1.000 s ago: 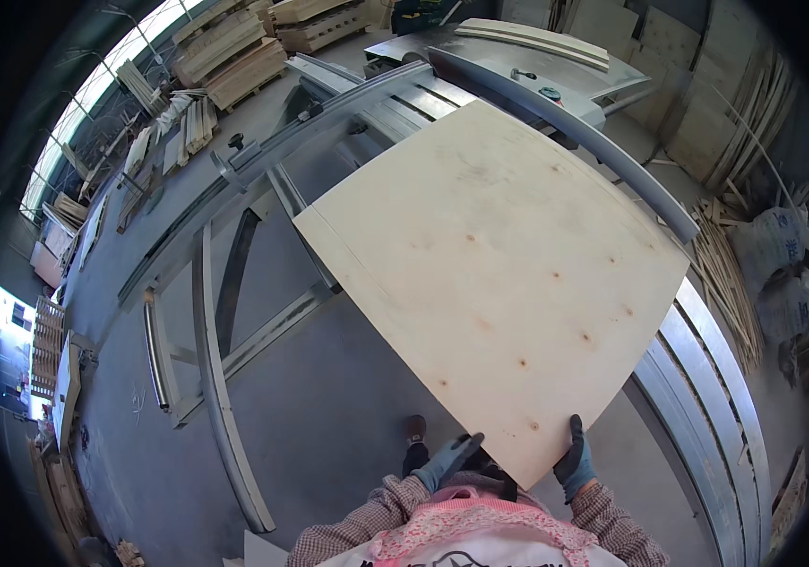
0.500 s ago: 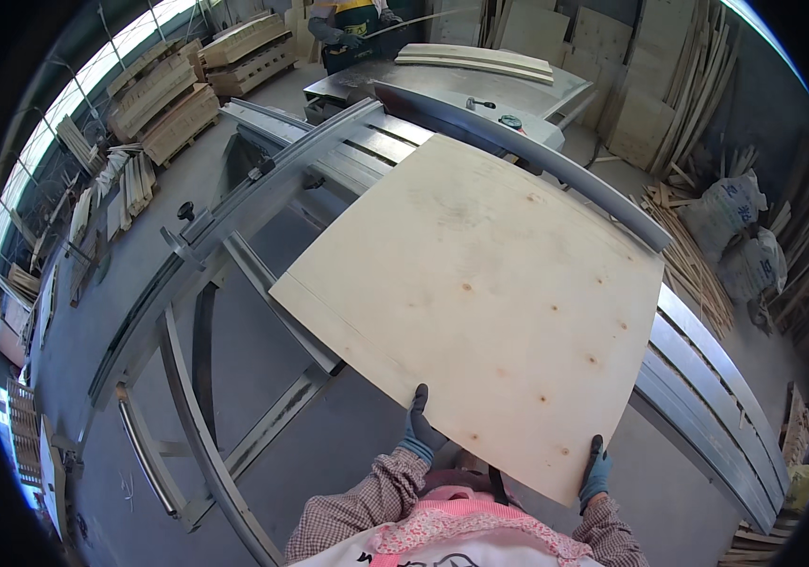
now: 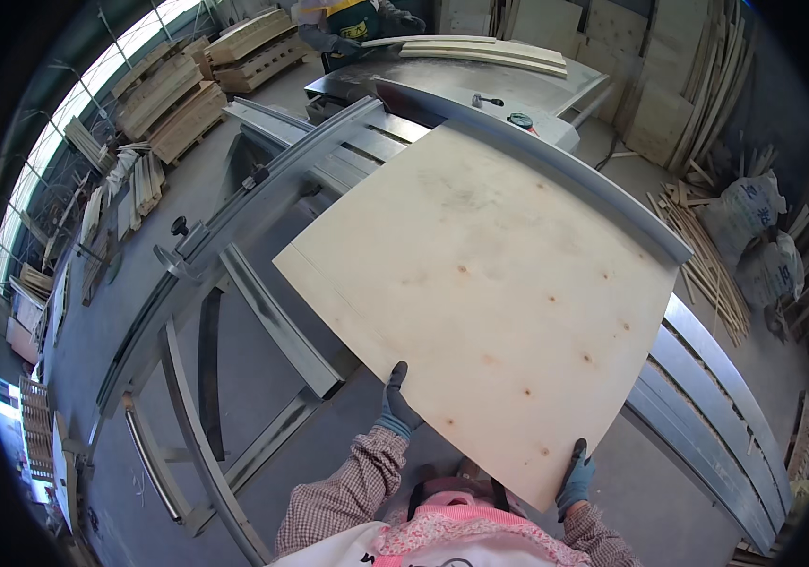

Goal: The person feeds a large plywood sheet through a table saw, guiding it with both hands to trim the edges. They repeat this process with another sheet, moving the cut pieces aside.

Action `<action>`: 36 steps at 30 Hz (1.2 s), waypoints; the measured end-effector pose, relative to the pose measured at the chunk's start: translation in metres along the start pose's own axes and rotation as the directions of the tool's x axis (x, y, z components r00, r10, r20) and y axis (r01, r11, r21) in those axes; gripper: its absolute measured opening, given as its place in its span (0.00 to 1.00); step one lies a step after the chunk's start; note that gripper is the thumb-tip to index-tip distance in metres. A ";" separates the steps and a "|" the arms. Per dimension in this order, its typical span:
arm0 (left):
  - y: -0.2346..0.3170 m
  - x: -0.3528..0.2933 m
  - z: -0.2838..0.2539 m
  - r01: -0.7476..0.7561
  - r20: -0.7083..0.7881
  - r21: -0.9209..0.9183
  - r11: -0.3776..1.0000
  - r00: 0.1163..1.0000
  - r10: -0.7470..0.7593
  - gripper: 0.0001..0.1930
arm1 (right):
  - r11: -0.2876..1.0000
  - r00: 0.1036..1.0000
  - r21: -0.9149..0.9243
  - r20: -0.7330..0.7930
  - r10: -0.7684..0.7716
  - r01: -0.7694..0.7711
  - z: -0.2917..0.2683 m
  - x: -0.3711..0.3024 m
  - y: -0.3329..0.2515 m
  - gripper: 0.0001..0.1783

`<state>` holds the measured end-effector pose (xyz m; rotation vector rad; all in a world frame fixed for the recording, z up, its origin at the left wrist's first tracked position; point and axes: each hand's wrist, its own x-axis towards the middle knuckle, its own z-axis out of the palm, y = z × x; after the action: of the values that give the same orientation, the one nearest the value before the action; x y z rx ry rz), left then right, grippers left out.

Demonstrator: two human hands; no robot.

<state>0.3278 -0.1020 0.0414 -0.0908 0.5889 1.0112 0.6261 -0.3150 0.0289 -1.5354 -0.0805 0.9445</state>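
Observation:
A large pale plywood sheet [image 3: 490, 293] with brown knots lies across a metal sliding table saw [image 3: 376, 142], its far right edge along the long grey fence [image 3: 575, 175]. Both my hands wear dark blue-grey gloves. My left hand [image 3: 398, 402] grips the near edge of the sheet, thumb on top and fingers hidden beneath. At the near right corner my right hand [image 3: 576, 477] holds the sheet's side edge the same way, thumb on the upper face. The near corner of the sheet overhangs the table toward me.
Across the saw a co-worker [image 3: 352, 24] handles wooden strips [image 3: 485, 55] on the far table. A metal side frame [image 3: 272, 321] stands at left. Slotted metal table extension [image 3: 707, 406] curves down the right. Wood stacks [image 3: 173, 104], scrap strips [image 3: 702, 255] and white sacks [image 3: 749, 213] surround the machine.
The sheet's near edge and my left hand have shifted slightly left; my right hand also moved a little left. The co-worker's strip has come down beside the others on the far table.

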 end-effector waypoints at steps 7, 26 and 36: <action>-0.030 -0.021 -0.015 -0.137 -0.039 -0.005 0.991 0.990 0.137 0.31 | 0.995 0.998 0.102 0.055 -0.025 0.020 0.018 -0.004 -0.003 0.30; -0.068 -0.026 -0.002 0.169 -0.076 -0.132 0.977 0.981 -0.180 0.29 | 0.916 0.965 -0.379 0.164 0.205 -0.130 0.175 0.030 0.043 0.41; -0.050 -0.023 0.015 0.049 -0.193 -0.035 0.998 0.980 -0.055 0.28 | 0.469 0.812 -0.831 0.480 0.333 0.299 0.155 0.043 -0.070 0.25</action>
<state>0.3656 -0.1418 0.0559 -0.2323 0.7460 0.9666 0.5955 -0.1510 0.0835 -2.1069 -1.2223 1.5109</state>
